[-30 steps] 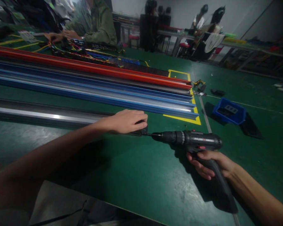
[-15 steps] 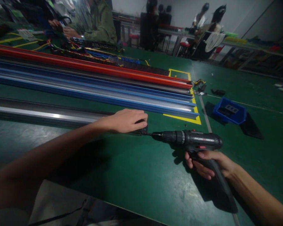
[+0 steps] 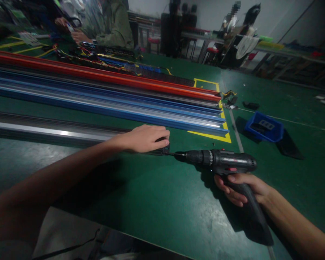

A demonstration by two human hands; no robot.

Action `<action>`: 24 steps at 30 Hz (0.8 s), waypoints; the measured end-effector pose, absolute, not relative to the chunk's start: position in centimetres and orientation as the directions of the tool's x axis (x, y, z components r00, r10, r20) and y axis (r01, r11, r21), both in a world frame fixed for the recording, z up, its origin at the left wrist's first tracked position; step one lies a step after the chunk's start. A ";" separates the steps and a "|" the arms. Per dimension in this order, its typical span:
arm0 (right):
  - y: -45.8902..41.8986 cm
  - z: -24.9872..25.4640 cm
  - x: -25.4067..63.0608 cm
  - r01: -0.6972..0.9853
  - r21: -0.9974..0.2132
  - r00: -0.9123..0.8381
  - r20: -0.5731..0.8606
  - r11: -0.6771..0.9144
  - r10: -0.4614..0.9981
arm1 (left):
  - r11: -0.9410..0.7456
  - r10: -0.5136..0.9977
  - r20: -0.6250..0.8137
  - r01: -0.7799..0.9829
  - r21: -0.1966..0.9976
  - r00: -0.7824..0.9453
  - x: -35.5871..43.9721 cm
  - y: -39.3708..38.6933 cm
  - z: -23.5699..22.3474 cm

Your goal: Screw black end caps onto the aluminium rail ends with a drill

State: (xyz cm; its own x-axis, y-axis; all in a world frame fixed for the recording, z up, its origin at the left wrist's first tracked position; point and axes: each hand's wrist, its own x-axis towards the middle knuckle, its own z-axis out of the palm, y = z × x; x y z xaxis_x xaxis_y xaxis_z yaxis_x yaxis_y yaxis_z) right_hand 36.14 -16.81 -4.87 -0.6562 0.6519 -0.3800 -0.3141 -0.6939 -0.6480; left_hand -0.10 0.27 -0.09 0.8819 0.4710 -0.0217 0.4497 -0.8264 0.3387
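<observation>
Green tabletop [image 3: 157, 202] fills most of what I can see from where I'm standing, lit a bit dimly. On it the left hand [image 3: 144, 139] lies palm down, fingers bent and nearly closed over a small black end piece [image 3: 165, 148] at the tip of a long dark profile [image 3: 56, 133] with a silvery stripe. The right hand [image 3: 243, 187] has its fingers curled round the grip of a black drill [image 3: 230, 160], laid over sideways, and its thin bit [image 3: 172, 154] reaches to that end piece. I'd judge the lining-up done, bit and end piece being in line and seemingly touching; whether a screw is in there, or how deep, I can't tell. The profile's other end is out of view, so I can't say how that one stands. Just beyond lie blue profiles [image 3: 111, 108], then an orange-red one [image 3: 111, 76], their ends near yellow tape [image 3: 213, 136]. A tiny dark bit of hardware [image 3: 213, 144] sits loose beside the tape, and farther right there's a blue bin [image 3: 273, 136] with small parts in it. Across the table, a co-worker in a green sleeve [image 3: 120, 30] sits behind tangled wires [image 3: 70, 56].
</observation>
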 end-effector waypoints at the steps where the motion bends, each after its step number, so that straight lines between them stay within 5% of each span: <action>1: -16.8 -4.9 36.1 -0.315 -0.649 -0.654 -0.381 -0.693 0.653 | -0.827 0.471 -0.021 0.450 0.338 0.882 -0.1 0.3 -0.1; 24: -16.8 -4.6 36.1 -0.299 -0.655 -0.651 -0.392 -0.694 0.650 | -0.824 0.478 -0.008 0.452 0.342 0.878 -0.1 0.3 -0.1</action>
